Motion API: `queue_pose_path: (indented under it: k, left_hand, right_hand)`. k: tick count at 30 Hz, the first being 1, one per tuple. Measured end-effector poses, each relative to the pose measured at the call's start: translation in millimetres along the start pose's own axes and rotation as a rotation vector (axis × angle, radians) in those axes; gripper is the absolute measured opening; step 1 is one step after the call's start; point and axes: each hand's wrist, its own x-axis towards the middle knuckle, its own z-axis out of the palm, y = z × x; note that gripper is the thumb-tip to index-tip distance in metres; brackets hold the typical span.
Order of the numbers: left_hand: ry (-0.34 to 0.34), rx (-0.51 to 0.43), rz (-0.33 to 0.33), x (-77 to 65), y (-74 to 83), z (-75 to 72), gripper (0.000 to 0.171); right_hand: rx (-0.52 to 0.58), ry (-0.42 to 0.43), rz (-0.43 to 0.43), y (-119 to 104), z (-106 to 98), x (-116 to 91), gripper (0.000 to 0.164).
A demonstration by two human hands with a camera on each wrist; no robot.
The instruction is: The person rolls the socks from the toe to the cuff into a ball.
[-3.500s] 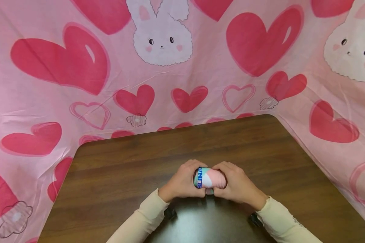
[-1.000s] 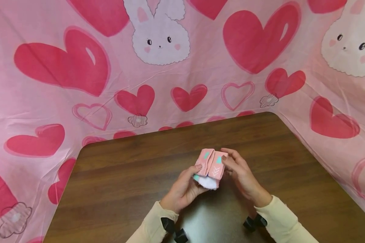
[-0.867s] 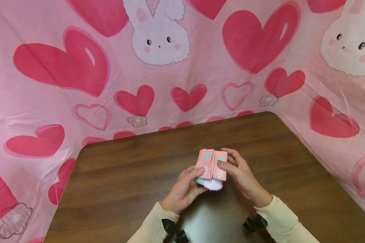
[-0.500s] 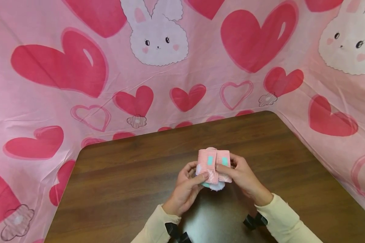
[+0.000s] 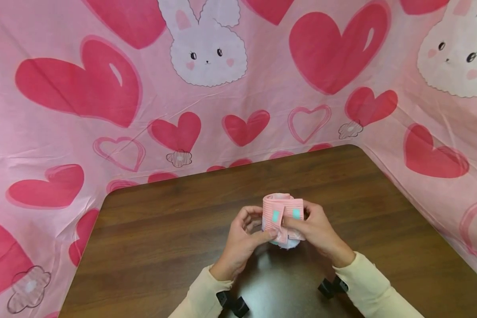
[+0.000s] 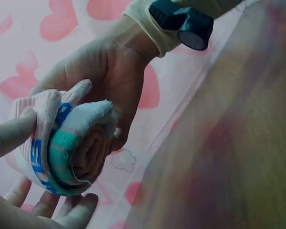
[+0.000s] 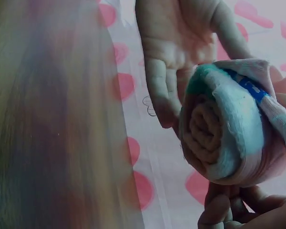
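A rolled-up pair of socks (image 5: pixel 273 207), pink with teal patches, is held up in front of me between both hands. My left hand (image 5: pixel 242 240) grips its left side, thumb on the front of a cuff and fingers behind. From the right, my right hand (image 5: pixel 323 236) pinches the other cuff, thumb in front. In the left wrist view the socks' coiled end (image 6: pixel 88 152) shows, with a white and teal outer layer and blue lettering on the cuff. The right wrist view shows the spiral of the socks (image 7: pixel 207 126) and the loose cuff flaps.
A dark brown wooden table (image 5: pixel 175 234) lies under the hands. Pink cloth (image 5: pixel 262 88) printed with hearts and rabbits hangs behind it and at both sides. Black wrist cameras (image 5: pixel 232 304) are strapped over the cream sleeves (image 5: pixel 202 291).
Earlier both hands gripped the roll lying sideways; then it was turned to show the cuffs. Over the last second, the cuffs have been spread and the roll's upper opening has come into view.
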Motion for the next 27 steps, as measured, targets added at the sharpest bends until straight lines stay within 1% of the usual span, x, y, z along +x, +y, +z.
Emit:
queue_pose_path:
  k: [3,6,8,11,14,18,21,23,25,26,27]
  left_hand:
    - [-0.018,0.049,0.047,-0.9,3.4,0.8,0.056]
    - [-0.027,0.12,0.121,-2.1,7.5,2.6,0.055]
    - [-0.009,0.209,0.197,-2.4,10.0,3.9,0.053]
    - [0.055,0.367,0.327,-2.7,13.3,5.8,0.049]
    - [0.111,0.508,0.445,-2.7,14.0,7.2,0.043]
    - [0.156,0.644,0.602,-1.1,12.3,7.9,0.033]
    - [0.179,0.704,0.731,1.3,11.0,8.4,0.026]
    - [0.189,0.724,0.797,2.7,10.8,8.9,0.02]
    - [0.19,0.723,0.819,3.2,11.2,9.4,0.015]
    - [0.185,0.71,0.814,3.1,11.3,9.6,0.013]
    - [0.173,0.685,0.793,2.8,11.5,9.6,0.011]
  right_hand:
    - [-0.083,0.044,-0.024,0,1,0,0.034]
    - [-0.223,0.093,-0.061,-1,2,0,0.034]
    - [-0.307,0.128,-0.085,-2,3,0,0.034]
    - [-0.401,0.171,-0.13,0,4,-1,0.036]
    - [-0.446,0.202,-0.186,2,6,-2,0.042]
    - [-0.506,0.251,-0.272,3,7,-1,0.049]
    - [-0.558,0.287,-0.345,4,7,0,0.048]
    - [-0.592,0.308,-0.389,5,7,1,0.046]
    - [-0.617,0.323,-0.417,6,7,1,0.044]
    - [-0.627,0.33,-0.426,6,7,1,0.044]
    - [-0.636,0.335,-0.431,7,6,1,0.043]
